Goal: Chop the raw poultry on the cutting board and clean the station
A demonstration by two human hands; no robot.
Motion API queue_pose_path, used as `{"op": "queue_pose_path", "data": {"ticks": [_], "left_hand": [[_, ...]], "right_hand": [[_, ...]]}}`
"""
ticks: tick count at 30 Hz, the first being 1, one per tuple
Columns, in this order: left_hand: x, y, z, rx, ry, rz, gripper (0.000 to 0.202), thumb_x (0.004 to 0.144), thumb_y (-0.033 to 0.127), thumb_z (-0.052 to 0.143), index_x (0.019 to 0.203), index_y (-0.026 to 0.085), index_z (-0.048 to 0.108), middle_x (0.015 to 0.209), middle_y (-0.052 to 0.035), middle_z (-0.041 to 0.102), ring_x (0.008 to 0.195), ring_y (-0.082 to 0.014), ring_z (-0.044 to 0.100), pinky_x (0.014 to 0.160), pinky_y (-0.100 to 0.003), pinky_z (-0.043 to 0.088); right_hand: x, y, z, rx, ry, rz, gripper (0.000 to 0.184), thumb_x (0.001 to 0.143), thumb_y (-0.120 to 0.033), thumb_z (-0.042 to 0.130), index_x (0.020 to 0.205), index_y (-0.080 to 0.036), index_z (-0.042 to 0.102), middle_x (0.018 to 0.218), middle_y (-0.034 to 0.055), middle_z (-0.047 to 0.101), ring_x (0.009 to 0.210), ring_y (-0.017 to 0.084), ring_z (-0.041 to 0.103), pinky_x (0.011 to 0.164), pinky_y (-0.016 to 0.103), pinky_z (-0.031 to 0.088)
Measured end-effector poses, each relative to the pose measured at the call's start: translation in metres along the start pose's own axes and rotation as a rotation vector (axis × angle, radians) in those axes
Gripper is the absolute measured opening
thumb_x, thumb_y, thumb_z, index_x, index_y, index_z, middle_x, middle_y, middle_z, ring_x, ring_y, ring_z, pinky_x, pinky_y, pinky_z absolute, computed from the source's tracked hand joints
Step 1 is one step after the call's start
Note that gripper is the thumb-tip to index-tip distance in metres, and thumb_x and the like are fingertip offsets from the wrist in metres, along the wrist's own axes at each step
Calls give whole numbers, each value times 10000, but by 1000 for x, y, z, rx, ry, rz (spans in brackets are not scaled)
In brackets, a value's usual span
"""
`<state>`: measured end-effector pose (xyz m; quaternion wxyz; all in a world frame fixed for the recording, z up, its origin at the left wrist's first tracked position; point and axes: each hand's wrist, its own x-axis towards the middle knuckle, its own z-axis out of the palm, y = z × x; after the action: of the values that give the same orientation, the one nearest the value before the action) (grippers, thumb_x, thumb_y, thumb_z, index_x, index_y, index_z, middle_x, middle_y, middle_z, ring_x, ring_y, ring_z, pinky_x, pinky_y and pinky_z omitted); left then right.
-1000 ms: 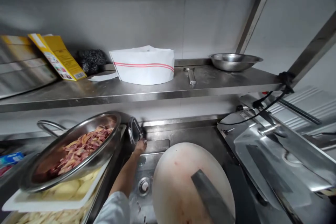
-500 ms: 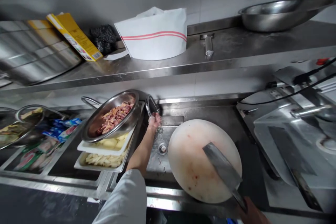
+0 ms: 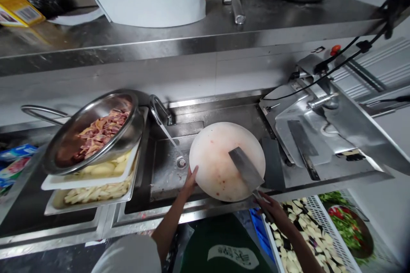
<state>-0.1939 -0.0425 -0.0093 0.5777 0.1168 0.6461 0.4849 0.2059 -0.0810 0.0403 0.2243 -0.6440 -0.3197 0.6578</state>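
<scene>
My left hand (image 3: 191,178) grips the left edge of a round white cutting board (image 3: 218,166) that lies over the right part of a steel sink (image 3: 163,170). A cleaver (image 3: 245,169) rests flat on the board, and my right hand (image 3: 270,208) is closed round its handle at the board's near edge. Water streams from the tap (image 3: 159,112) down toward the drain (image 3: 181,162).
A steel bowl of sliced meat (image 3: 92,134) sits on stacked trays of cut potato (image 3: 92,183) to the left. A slicing machine (image 3: 320,123) stands on the right. Above, a shelf (image 3: 192,38) carries a white paper hat, a yellow box and a steel bowl. Crates of vegetables (image 3: 307,230) sit below.
My left hand left the tap and came back to the board's left edge. Water now runs from the tap. The view has tilted down and my right hand shows fully.
</scene>
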Motion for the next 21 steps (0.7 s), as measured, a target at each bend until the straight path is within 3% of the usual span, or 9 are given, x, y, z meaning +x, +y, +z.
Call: {"op": "queue_pose_path", "data": {"ticks": [2, 4, 7, 10, 12, 15, 18, 21], "left_hand": [[-4, -21, 11, -183, 32, 81, 636, 812, 598, 752, 1399, 406, 604, 1472, -78, 656, 1270, -324, 687, 954, -451, 615], [-1, -29, 19, -283, 57, 102, 642, 823, 583, 767, 1412, 392, 596, 1471, -65, 660, 1311, -321, 666, 1035, -449, 591], [5, -28, 21, -351, 69, 70, 650, 833, 574, 790, 1405, 336, 596, 1411, -83, 698, 1247, -320, 703, 1046, -459, 589], [17, -16, 18, -404, 59, 91, 703, 794, 574, 832, 1390, 272, 614, 1334, -109, 735, 1184, -319, 730, 1024, -463, 600], [34, 2, 17, -416, 61, 97, 716, 757, 555, 866, 1356, 237, 636, 1260, -115, 762, 1140, -311, 742, 994, -444, 609], [77, 44, 20, -377, 120, 53, 650, 701, 485, 915, 1235, 206, 670, 1108, -106, 790, 1036, -273, 754, 935, -386, 609], [119, 93, 21, -267, 152, 55, 513, 670, 423, 916, 1062, 189, 684, 936, -82, 772, 871, -234, 738, 805, -342, 598], [136, 134, 4, -149, 379, 194, 348, 708, 340, 830, 964, 189, 650, 800, -37, 696, 750, -185, 679, 667, -274, 523]], "right_hand": [[7, -1, 19, 27, -51, 53, 802, 572, -696, 862, 1179, -203, 687, 825, 57, 762, 616, 212, 691, 430, 254, 443], [14, -3, 33, 26, -46, 73, 714, 576, -728, 851, 1024, -189, 710, 780, 60, 756, 583, 190, 666, 442, 253, 459], [20, -7, 46, 31, 28, 95, 694, 534, -775, 852, 844, -176, 685, 680, 53, 724, 500, 145, 593, 445, 246, 458], [24, -10, 61, 49, 101, 95, 714, 489, -799, 853, 788, -176, 674, 603, 45, 683, 450, 134, 553, 436, 254, 444], [29, -12, 78, 52, 128, 74, 718, 496, -828, 828, 758, -179, 669, 581, 49, 669, 442, 143, 549, 429, 266, 435], [44, -21, 112, 58, 125, 28, 725, 492, -877, 784, 680, -191, 642, 565, 52, 655, 453, 160, 563, 434, 280, 437], [62, -36, 143, 102, 32, -22, 696, 511, -857, 781, 701, -200, 651, 649, 73, 705, 544, 203, 649, 467, 283, 463], [76, -53, 155, 127, -85, -57, 625, 539, -758, 815, 777, -201, 662, 746, 82, 749, 613, 218, 690, 506, 283, 487]]}}
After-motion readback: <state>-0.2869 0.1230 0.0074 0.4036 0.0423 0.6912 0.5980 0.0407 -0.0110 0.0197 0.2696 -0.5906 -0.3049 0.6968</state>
